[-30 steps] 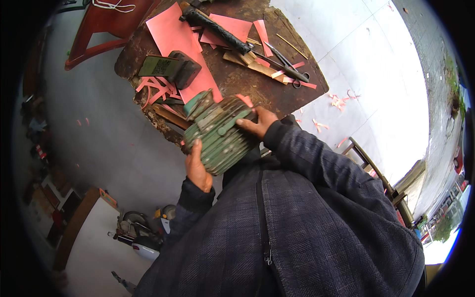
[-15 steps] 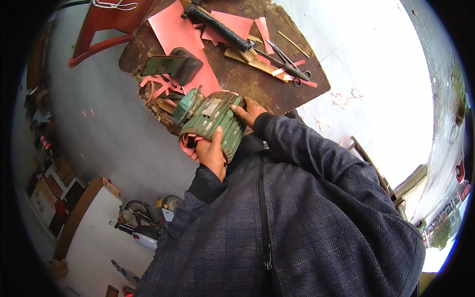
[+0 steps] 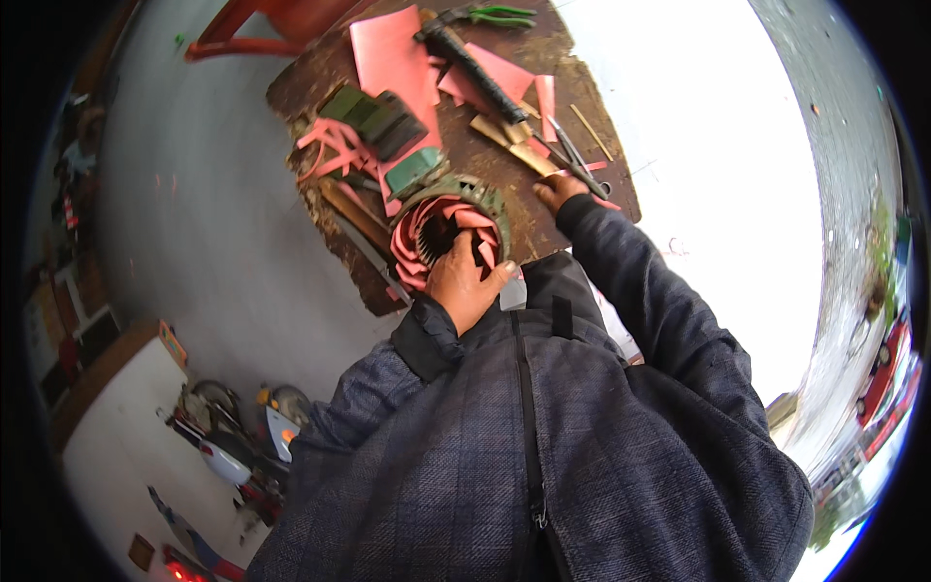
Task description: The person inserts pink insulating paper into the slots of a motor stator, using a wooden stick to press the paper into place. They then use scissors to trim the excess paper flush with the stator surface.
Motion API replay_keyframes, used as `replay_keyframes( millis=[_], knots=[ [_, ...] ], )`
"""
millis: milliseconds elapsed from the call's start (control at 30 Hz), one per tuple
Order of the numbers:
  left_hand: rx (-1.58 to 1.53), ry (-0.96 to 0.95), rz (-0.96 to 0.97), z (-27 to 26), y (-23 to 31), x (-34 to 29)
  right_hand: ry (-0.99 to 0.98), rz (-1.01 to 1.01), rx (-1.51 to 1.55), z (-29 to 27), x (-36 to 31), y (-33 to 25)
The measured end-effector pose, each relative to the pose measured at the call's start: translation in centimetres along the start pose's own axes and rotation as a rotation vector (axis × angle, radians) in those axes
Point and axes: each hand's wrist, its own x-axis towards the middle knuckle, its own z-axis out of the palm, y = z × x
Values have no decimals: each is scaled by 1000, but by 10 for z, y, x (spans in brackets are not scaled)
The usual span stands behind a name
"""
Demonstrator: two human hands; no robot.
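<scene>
A green motor housing (image 3: 499, 202) stands at the near edge of the wooden table with its round opening facing up. Pink paper pieces (image 3: 410, 254) line the slots around its dark bore. My left hand (image 3: 464, 281) is closed on the near rim, with fingers down inside the bore and the thumb outside. Over at the table's right side, my right hand (image 3: 561, 191) is low at the tabletop, beside scissors (image 3: 593, 184) and the end of a flat wooden strip (image 3: 529, 158). Its fingertips are bent down and partly hidden, so any hold there cannot be made out.
On the worn table (image 3: 606, 121) lie pink sheets (image 3: 383, 48), a black-wrapped hammer (image 3: 475, 73), green-handled pliers (image 3: 499, 15), a dark block (image 3: 398, 126), and cut pink strips (image 3: 339, 141). A red chair (image 3: 242, 44) stands beyond; motorbikes (image 3: 228, 456) are at lower left.
The motor housing, held tilted in both hands before, now stands upright on the table edge. My right hand has left it and moved right to the tools; my left fingers have gone into the bore.
</scene>
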Motion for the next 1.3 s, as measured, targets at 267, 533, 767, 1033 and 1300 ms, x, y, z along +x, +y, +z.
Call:
replay_keyframes(
  millis=[267,533,767,1033,1300],
  knots=[
    [323,112,228,17,-17,-26,268,-79,-77,-7,91,-11],
    [352,199,312,18,-41,-33,485,-181,-259,12,129,-23],
    [454,337,518,31,-62,-30,441,-252,-371,7,166,-13],
    [519,570,679,50,-83,-24,668,-659,-294,10,225,36],
    [533,948,846,78,-97,-35,475,-299,138,1,168,35]
  ],
)
